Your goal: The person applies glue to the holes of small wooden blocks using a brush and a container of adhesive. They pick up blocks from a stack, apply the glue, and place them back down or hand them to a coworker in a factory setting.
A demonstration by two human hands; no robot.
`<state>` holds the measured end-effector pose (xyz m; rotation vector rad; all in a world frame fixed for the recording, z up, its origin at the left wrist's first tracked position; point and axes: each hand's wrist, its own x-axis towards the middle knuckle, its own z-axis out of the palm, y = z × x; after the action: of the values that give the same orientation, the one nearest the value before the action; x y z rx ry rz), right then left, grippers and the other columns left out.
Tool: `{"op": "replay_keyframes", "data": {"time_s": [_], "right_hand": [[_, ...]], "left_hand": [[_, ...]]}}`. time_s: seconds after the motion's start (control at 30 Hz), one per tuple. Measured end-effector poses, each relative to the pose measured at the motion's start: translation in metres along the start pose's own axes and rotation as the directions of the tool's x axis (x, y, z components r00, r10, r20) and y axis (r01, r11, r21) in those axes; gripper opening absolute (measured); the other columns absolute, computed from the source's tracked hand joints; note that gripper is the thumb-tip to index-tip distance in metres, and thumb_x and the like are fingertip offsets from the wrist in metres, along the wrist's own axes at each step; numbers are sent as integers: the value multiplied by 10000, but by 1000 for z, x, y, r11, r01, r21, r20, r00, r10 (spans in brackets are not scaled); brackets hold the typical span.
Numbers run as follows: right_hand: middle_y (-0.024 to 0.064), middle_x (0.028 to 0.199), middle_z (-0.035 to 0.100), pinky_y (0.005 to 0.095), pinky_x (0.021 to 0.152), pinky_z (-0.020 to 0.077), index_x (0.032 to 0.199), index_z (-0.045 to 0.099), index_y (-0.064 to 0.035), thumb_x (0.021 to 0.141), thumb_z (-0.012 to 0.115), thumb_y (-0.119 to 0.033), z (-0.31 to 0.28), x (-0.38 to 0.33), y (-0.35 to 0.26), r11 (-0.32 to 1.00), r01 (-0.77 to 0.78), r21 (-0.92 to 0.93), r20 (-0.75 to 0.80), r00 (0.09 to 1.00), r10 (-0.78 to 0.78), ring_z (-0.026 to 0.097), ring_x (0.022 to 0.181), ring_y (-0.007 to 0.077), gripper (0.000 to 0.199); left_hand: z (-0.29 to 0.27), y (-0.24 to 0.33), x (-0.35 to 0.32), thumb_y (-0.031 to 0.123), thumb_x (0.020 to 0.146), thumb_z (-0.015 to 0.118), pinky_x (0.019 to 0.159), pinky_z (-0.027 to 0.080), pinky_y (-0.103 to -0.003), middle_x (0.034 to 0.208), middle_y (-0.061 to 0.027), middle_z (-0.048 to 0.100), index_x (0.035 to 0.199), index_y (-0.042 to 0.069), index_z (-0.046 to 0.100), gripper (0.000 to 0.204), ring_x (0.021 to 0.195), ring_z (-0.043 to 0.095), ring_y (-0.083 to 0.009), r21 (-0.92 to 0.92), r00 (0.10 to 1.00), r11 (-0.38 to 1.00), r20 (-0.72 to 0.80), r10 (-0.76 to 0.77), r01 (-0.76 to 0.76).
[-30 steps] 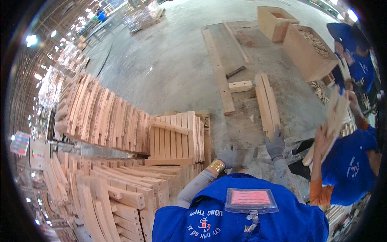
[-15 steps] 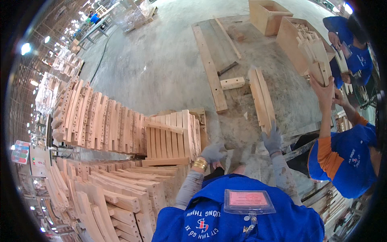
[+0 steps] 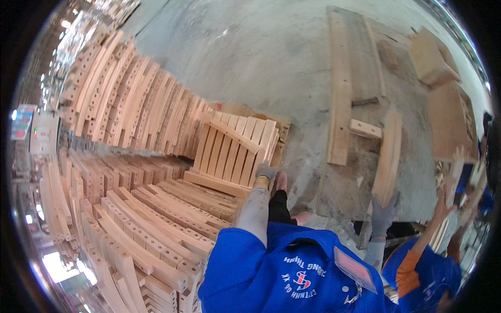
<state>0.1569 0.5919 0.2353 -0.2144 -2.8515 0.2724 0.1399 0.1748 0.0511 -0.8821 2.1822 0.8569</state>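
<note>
The pale, flat, long wooden board [image 3: 389, 156] stood on end on the grey concrete floor [image 3: 261, 57], its long axis running from the right hand up and slightly away, its upper end leaning near the short cross-block of a long timber beam [image 3: 339, 88] lying on the floor. The right hand [image 3: 383, 211], in a grey glove, was closed around the board's lower end from beneath; the fingers looked wrapped, though the far side of the grip was hidden. The board lay directly above that hand and well apart from the left one. The left hand [image 3: 265, 172], also grey-gloved with a yellow cuff, rested against the lower right corner of a slatted panel of pale wooden strips [image 3: 232, 151]; whether it gripped or only touched could not be told. That panel leaned against rows of stacked curved wooden pieces with drilled holes [image 3: 130, 109], which filled the left side. At the right edge a co-worker's raised hand [image 3: 443, 201] was near more timber, details blurred.
</note>
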Motion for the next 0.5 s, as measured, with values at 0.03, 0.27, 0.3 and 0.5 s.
{"op": "replay_keyframes", "data": {"time_s": [0.03, 0.27, 0.3, 0.5], "right_hand": [[234, 1279, 445, 416, 951, 382, 1271, 416, 29, 727, 692, -227, -7, 20, -21, 991, 57, 124, 44, 997, -63, 461, 1156, 375, 662], [164, 1126, 578, 364, 910, 420, 1136, 567, -10, 714, 676, -83, -23, 137, -267, 680, 270, 682, 310, 735, -603, 543, 1072, 309, 442], [164, 1099, 585, 369, 889, 430, 1129, 567, -18, 725, 669, -104, 0, 144, -303, 609, 298, 735, 318, 642, -698, 550, 1043, 320, 426], [160, 1007, 592, 410, 809, 455, 1097, 555, -51, 794, 599, -302, 190, 107, -408, 488, 381, 785, 441, 209, -873, 562, 956, 333, 396]], "left_hand": [[-3, -5, 11, 414, 702, 630, 990, 342, -443, 1352, -232, 364, 1325, 110, 400, 730, 1229, 389, -370, -74, 975, 992, -188, -117, 104], [-52, -72, 33, 296, 696, 632, 1047, 206, -490, 1407, -293, 190, 1387, 90, 240, 821, 1322, 183, -411, -353, 521, 774, -586, -621, 526], [-53, -90, 32, 296, 692, 636, 1045, 208, -491, 1403, -294, 195, 1394, 90, 222, 841, 1317, 193, -411, -379, 453, 723, -589, -670, 577], [-76, -135, 38, 308, 734, 629, 898, 419, -508, 1310, -365, 253, 1430, 133, 27, 937, 1212, 348, -474, -561, 369, 458, -273, -889, 690]]}}
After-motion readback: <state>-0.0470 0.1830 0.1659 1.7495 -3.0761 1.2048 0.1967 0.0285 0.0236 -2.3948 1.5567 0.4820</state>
